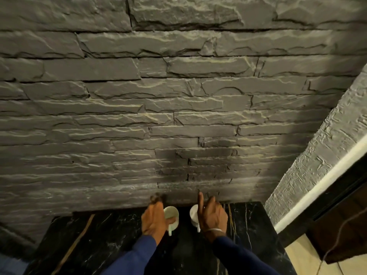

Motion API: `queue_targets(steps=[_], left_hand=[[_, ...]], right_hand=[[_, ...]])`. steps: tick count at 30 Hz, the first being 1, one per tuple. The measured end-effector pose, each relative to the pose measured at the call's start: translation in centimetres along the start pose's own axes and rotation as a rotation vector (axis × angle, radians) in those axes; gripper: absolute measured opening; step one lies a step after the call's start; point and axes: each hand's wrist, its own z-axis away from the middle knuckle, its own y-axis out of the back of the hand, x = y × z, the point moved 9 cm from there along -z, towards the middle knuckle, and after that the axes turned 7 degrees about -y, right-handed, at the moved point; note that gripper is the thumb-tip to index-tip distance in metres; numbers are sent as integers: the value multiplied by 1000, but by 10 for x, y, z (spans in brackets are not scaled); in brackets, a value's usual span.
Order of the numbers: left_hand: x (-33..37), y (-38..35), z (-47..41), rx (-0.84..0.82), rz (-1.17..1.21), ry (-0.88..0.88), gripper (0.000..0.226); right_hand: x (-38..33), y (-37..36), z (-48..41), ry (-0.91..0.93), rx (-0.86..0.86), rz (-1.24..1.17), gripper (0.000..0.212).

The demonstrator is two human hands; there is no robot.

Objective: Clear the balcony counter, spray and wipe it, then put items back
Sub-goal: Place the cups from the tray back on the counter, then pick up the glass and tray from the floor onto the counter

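Two white mugs stand side by side on the black marble counter [111,235], close to the stone wall, their handles pointing toward me. My left hand [154,219] lies against the left side of the left mug [171,212]. Its thumb rests across the mug's front and its blurred fingers stretch toward the wall, not wrapped around the mug. My right hand [213,217] is against the right side of the right mug [193,214] and hides part of it. Its index finger points straight up and the other fingers are spread.
A dark grey stacked-stone wall [158,96] rises directly behind the counter. On the right stands a rough grey plastered wall [309,171] with a white trim and a dark wooden frame [341,225]. A thin cable [337,235] hangs there over a pale tiled floor.
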Motion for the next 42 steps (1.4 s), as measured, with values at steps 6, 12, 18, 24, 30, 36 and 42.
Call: queue_targets(steps=[6, 12, 18, 24, 30, 36, 42], left_hand=[[-3, 62, 23, 148, 35, -44, 59], [-26, 143, 71, 238, 76, 15, 35], [-90, 236, 181, 429, 1, 132, 47], [-212, 297, 332, 560, 13, 326, 32], [-354, 292, 513, 471, -49, 588, 38], [-461, 243, 677, 376, -11, 811, 45], [-517, 151, 781, 207, 133, 971, 42]], right_hand=[[-37, 23, 28, 237, 4, -21, 53], [-128, 77, 75, 541, 195, 43, 32], [-250, 103, 181, 748, -85, -228, 70], [-365, 96, 339, 1113, -367, -154, 33], [-439, 34, 507, 1375, -527, -31, 19], [-473, -54, 658, 1477, -725, 113, 19], [-448, -172, 763, 1571, -830, 353, 46]])
